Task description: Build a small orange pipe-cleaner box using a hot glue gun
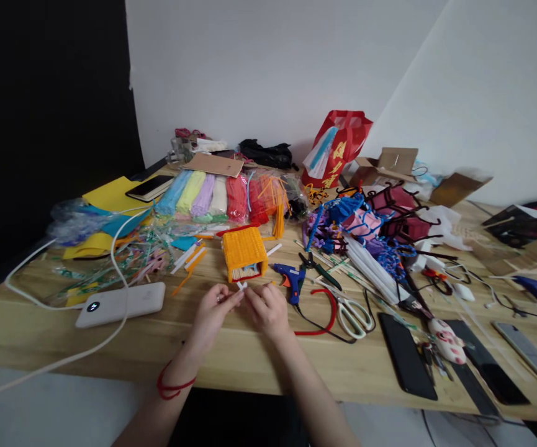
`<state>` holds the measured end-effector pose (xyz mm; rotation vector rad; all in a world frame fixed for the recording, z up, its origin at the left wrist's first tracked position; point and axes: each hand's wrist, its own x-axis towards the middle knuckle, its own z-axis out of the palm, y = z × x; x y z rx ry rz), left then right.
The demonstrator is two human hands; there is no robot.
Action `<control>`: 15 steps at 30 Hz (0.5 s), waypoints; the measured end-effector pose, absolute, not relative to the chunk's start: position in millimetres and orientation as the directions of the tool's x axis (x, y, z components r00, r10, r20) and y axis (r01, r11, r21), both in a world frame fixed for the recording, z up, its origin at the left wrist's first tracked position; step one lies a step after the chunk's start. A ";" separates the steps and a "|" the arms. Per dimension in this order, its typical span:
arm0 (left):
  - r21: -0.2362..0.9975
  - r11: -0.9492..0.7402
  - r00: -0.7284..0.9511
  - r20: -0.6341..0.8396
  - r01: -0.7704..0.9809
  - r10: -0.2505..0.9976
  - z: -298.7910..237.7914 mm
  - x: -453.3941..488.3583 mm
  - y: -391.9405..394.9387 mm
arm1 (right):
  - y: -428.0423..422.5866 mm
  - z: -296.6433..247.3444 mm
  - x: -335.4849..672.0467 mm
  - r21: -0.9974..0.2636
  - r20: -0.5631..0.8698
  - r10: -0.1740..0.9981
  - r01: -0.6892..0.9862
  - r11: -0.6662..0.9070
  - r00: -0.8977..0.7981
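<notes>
On the near side of the orange box (244, 246), my left hand (221, 303) pinches a small white strip (241, 286), partly hidden by my fingers. My right hand (268, 308) curls beside it; whether its fingers grip anything, I cannot tell. The box's interior is largely obscured.

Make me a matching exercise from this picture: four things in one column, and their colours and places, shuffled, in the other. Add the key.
Things
1. Small strip
2. Small box
3. Scissors
4. Bag

Colours and places
A. Red, at the back of the table
B. White-handled, to the right of the right hand
C. White, at the fingers of the left hand
D. Orange, just beyond both hands

Right pairs: 1-C, 2-D, 3-B, 4-A
</notes>
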<state>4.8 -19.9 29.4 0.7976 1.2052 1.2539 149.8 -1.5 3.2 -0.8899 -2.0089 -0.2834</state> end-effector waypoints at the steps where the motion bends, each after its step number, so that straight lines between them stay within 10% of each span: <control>1: 0.952 0.189 -0.098 -0.218 -0.239 0.971 27.6 3.5 -19.7 | -1.4 1.9 149.7 -0.160 0.794 0.502 0.679 0.716 -0.342; 9: 0.996 -0.083 -0.364 0.094 0.044 0.927 -13.8 -41.1 28.5 | -0.3 2.4 148.1 -0.673 0.652 0.753 0.525 0.520 0.090; 15: 0.989 -0.145 -0.166 0.143 0.000 0.976 -19.3 -58.4 100.2 | 2.3 4.9 159.8 -0.822 0.495 0.834 0.443 0.358 0.244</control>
